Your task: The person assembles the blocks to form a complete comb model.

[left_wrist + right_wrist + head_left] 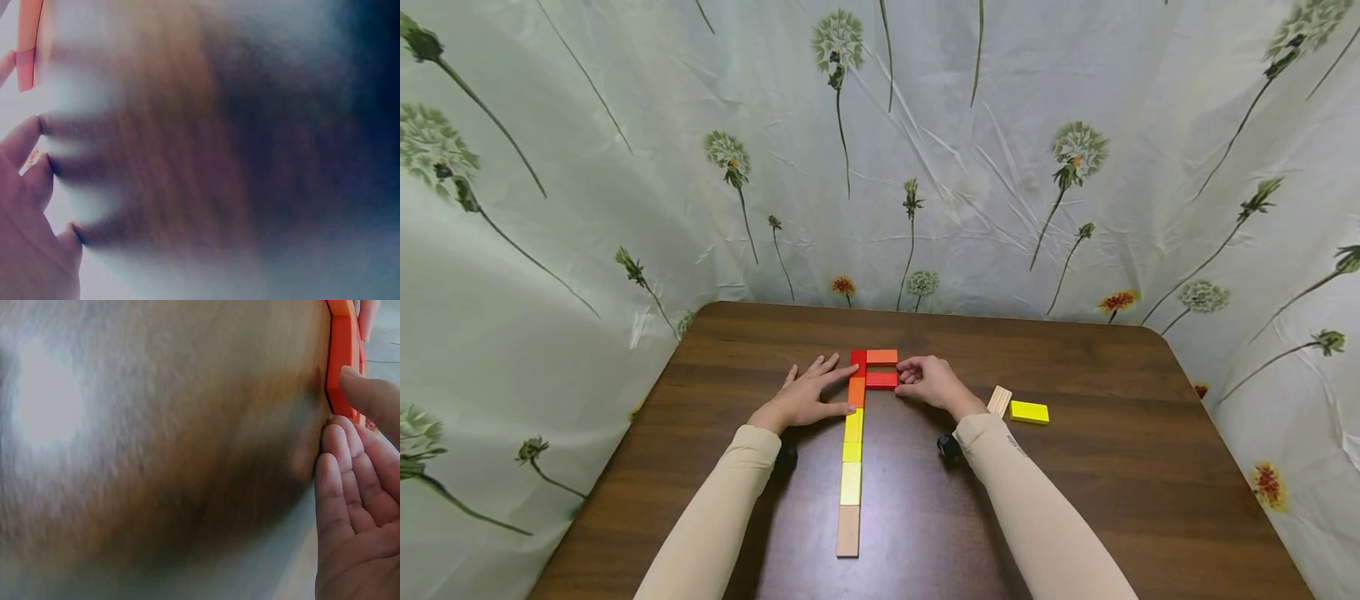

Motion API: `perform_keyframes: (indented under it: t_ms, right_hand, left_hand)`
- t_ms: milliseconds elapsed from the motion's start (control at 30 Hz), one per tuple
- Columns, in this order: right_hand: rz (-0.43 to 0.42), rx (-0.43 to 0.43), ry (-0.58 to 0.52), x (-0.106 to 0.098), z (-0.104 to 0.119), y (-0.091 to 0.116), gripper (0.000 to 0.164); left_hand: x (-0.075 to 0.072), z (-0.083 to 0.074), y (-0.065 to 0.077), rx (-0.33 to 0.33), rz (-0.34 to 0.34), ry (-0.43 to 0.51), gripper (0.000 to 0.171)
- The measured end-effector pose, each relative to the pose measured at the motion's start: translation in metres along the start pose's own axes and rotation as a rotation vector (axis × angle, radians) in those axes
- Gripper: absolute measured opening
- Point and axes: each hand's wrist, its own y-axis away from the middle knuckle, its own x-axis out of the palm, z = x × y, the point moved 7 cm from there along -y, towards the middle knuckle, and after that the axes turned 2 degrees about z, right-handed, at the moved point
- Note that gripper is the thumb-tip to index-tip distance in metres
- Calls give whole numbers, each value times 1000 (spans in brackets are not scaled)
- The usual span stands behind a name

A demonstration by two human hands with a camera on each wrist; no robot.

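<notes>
A column of flat wooden blocks, with a yellow block point(853, 426) in its middle, runs toward the person. My left hand point(802, 398) lies to its left with fingers spread. Its index fingertip touches the red block point(859, 356) at the top, and its thumb touches the column near the orange block point(857, 393). A second red block point(882, 381) juts right from the column. At its right end my right hand point(931, 383) pinches it with curled fingers, thumb against it in the right wrist view. Just beyond lies a parallel light-orange block point(882, 357).
On the brown table point(1112, 500), right of the right hand, lie a plain wood block point(999, 400) and a yellow block point(1029, 412). A plain block point(847, 531) ends the column nearest the person. A flower-printed curtain point(880, 167) hangs behind the table.
</notes>
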Motion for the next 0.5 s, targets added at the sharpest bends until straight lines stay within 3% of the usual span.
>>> perform_keyframes:
  t_ms: [300, 500]
  right_hand:
    - [70, -10, 102, -20, -5, 8, 38]
    - [98, -30, 200, -47, -12, 17, 36]
  left_hand:
    - [-1, -1, 1, 9, -1, 10, 84]
    - [-2, -2, 1, 15, -8, 12, 84]
